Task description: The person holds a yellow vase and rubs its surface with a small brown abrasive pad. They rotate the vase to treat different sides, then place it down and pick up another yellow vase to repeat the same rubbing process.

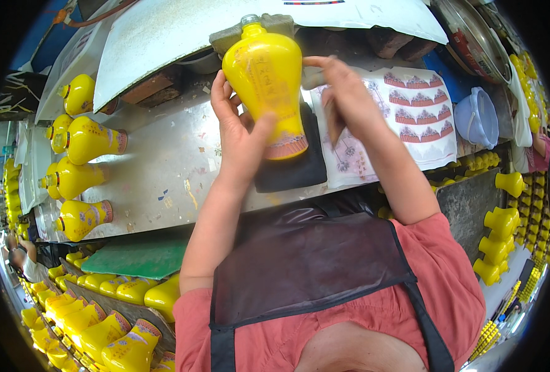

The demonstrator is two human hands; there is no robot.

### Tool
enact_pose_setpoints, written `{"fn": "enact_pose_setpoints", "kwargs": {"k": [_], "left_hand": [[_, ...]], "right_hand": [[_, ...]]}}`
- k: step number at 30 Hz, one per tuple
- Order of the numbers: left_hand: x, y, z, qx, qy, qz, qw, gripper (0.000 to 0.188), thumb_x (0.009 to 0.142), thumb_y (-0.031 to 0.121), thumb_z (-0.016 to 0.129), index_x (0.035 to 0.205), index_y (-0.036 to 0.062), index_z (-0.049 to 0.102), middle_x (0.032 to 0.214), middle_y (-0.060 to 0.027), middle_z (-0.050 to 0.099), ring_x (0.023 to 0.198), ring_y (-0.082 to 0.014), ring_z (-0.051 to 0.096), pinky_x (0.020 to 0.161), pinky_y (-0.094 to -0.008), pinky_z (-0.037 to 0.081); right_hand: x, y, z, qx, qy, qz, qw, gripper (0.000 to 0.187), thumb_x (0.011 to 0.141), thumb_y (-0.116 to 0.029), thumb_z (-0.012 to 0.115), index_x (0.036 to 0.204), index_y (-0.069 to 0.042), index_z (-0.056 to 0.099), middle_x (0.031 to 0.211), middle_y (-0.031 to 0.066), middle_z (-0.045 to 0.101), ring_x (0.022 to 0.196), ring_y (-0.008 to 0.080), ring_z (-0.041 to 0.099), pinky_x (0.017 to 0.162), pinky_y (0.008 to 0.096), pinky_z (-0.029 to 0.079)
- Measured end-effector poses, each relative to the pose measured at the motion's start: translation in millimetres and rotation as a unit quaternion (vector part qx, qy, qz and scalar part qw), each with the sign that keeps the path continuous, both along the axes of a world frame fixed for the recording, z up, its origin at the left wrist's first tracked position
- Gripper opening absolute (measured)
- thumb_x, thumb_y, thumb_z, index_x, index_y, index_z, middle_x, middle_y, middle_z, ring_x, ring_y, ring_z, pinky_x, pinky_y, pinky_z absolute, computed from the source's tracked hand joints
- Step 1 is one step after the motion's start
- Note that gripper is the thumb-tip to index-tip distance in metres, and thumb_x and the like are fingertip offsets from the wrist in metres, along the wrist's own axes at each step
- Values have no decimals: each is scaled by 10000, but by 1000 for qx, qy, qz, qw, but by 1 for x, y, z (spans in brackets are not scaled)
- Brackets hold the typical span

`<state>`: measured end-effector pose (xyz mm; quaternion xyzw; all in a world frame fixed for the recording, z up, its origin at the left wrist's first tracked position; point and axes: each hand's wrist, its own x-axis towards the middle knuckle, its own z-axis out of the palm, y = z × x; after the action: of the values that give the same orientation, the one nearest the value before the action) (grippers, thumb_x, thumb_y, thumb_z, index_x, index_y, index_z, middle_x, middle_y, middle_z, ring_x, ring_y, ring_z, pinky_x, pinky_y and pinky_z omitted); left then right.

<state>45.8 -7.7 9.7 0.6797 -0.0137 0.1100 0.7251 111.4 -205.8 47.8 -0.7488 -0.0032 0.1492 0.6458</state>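
Note:
A yellow glossy bottle (264, 68) with a narrow neck, faint printed lettering and a pink patterned band round its base is in my left hand (241, 127). My fingers are behind it and the thumb lies across its lower front. The bottle leans neck-away over a black pad (293, 177). My right hand (349, 102) is just right of the bottle, blurred, with the forefinger stretched toward its side. A flat brownish piece (333, 121) shows below those fingers, seemingly pinched in them; its kind is unclear. Printed decal sheets (383, 127) lie under and beside this hand.
Several yellow bottles (92, 140) lie or stand along the metal table's (163, 161) left end. A grey block (222, 41) sits behind the held bottle. At the right is a pale blue bucket (476, 118). Bottle-filled racks (101, 322) flank me, and a green board (135, 254) is at lower left.

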Motion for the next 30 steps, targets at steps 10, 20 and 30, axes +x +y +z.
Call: {"fn": "enact_pose_setpoints", "kwargs": {"k": [10, 20, 30], "left_hand": [[1, -2, 0, -7, 10, -7, 1000, 1091, 812, 223, 792, 1617, 110, 63, 1538, -194, 329, 1361, -292, 436, 1068, -442, 475], [-6, 10, -4, -10, -38, -10, 999, 701, 1093, 555, 371, 1617, 110, 231, 1550, -113, 399, 1383, -227, 430, 1112, -394, 382], [-9, -6, -8, 0, -35, 1, 999, 761, 1020, 273, 536, 1627, 43, 140, 1575, -154, 325, 1389, -268, 406, 1156, -431, 376]], "right_hand": [[1, 16, 46, -158, -526, 195, 813, 288, 826, -75, 759, 1102, -86, 674, 947, 106, 696, 846, 264, 697, 698, 357, 561], [-30, 4, 7, -154, -731, 230, 624, 290, 751, -96, 727, 1032, -170, 725, 824, 16, 611, 709, 198, 648, 571, 330, 521], [-20, 10, 18, -166, -556, 12, 815, 316, 867, -86, 759, 1170, -60, 674, 1005, 152, 728, 853, 337, 713, 747, 389, 585]]}}
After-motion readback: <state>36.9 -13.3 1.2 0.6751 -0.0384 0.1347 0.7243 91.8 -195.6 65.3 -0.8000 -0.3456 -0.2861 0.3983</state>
